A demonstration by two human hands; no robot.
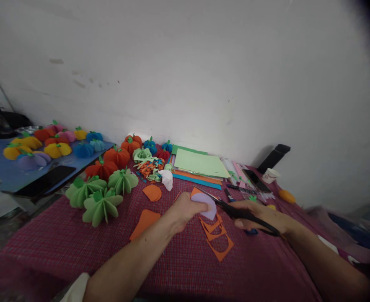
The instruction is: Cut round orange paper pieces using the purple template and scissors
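Observation:
My left hand (187,209) is closed on a pale purple paper shape (207,206) with orange paper behind it, held just above the red checked tablecloth (62,247). My right hand (260,216) grips black-handled scissors (231,206), whose blades point left and meet the top edge of the held paper. Orange paper offcuts (218,240) lie under and in front of the hands. An orange half-circle (152,192) and another orange piece (144,222) lie to the left.
Green paper pumpkins (99,195) and red ones (109,163) sit at left. A stack of coloured sheets (200,165) lies by the wall, with pens, a phone (256,180) and a paper cup (270,175) at right. A blue table (2,167) holds more pumpkins and a phone (45,180).

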